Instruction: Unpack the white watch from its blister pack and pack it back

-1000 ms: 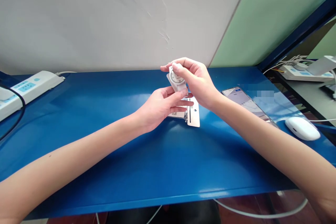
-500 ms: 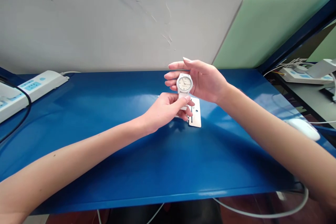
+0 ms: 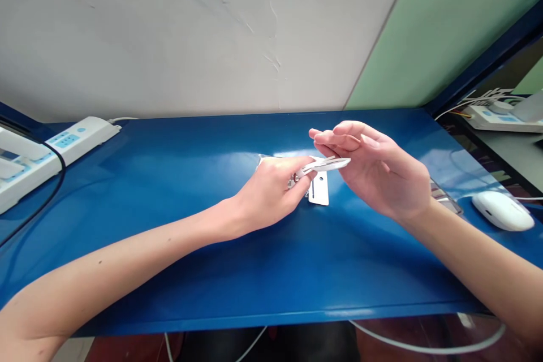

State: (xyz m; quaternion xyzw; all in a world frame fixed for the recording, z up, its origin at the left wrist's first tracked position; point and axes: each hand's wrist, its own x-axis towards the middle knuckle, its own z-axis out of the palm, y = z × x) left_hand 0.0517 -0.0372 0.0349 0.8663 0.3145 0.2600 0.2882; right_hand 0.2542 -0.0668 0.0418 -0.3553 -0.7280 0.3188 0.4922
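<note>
Gripping white watch (image 3: 337, 163) in left hand (image 3: 270, 188)

From afar I am watching through one head-worn camera, which is looking forward and down from above the near edge of the flat, glossy blue tabletop (image 3: 271, 277). It is facing the scuffed off-white wall (image 3: 169, 51) behind the tabletop and sitting close enough that the person's bare left hand (image 3: 271, 188) and bare right hand (image 3: 382, 175) are showing near mid-view, above the tabletop, whose whole depth it is taking in.
</note>
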